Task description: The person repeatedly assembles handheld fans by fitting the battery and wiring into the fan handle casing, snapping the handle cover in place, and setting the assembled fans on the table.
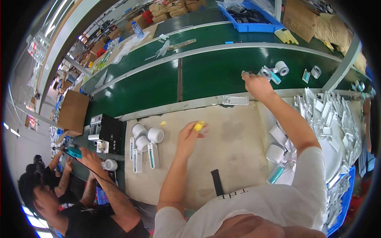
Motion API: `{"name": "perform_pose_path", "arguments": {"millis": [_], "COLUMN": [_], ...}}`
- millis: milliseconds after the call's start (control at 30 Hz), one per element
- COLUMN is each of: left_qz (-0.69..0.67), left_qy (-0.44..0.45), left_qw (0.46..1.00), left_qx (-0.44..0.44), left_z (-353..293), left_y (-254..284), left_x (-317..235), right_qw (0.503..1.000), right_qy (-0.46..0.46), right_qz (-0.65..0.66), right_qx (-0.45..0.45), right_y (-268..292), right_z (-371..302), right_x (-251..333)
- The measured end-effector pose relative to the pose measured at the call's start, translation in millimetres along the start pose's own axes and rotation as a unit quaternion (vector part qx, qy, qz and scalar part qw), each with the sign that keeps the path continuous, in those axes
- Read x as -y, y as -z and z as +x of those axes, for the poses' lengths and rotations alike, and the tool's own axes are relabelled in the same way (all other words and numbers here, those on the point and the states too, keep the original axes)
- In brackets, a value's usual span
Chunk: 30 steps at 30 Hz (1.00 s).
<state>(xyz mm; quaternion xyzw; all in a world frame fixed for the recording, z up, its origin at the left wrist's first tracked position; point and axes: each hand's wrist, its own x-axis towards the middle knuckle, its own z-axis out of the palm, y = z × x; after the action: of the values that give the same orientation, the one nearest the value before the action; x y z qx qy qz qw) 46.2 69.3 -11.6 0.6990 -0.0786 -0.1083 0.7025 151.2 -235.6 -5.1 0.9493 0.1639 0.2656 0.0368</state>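
Note:
My left hand is raised over the beige work mat, its fingers curled round a small yellow piece. With my right arm stretched out, my right hand is over the green belt, closed on a small white-and-teal part that its fingers mostly hide. Just right of it lie white round heads and a teal cylinder. Left of my left hand, several white round-headed units with slim handles showing teal strips stand grouped on the mat.
White casings are heaped at the right, above a blue crate. A white shell lies by the belt's metal rail. A black strip is near me. At left are a black machine, a carton and a co-worker's arms.

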Motion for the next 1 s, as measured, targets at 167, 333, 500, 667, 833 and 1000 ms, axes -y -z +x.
{"name": "perform_pose_path", "arguments": {"millis": [167, 333, 500, 667, 833, 1000], "left_qz": [-0.358, -0.458, -0.435, -0.383, -0.363, -0.348], "left_qy": [0.116, 0.082, 0.072, 0.073, 0.062, 0.077], "left_qw": [0.921, 0.883, 0.896, 0.911, 0.907, 0.925], "left_qx": [0.099, 0.064, 0.051, 0.136, 0.206, 0.132], "left_z": [28.5, 12.5, 0.4, -11.7, -23.2, -20.9], "left_y": [-67.6, -97.3, -88.1, -78.8, -79.5, -72.5], "left_x": [-4.7, -28.1, -19.1, -32.3, -44.1, -39.7], "right_qw": [0.989, 0.963, 0.943, 0.895, 0.734, 0.877], "right_qy": [0.084, 0.202, 0.213, -0.002, -0.032, -0.011], "right_qz": [0.069, 0.150, 0.251, 0.443, 0.617, 0.480], "right_qx": [-0.097, -0.101, -0.053, 0.050, 0.284, 0.028], "right_y": [101.0, 136.4, 129.1, 124.4, 100.4, 104.9], "right_z": [-38.7, -80.7, -99.8, -82.0, -82.9, -94.6], "right_x": [41.3, 86.0, 90.4, 70.1, 65.9, 52.9]}}
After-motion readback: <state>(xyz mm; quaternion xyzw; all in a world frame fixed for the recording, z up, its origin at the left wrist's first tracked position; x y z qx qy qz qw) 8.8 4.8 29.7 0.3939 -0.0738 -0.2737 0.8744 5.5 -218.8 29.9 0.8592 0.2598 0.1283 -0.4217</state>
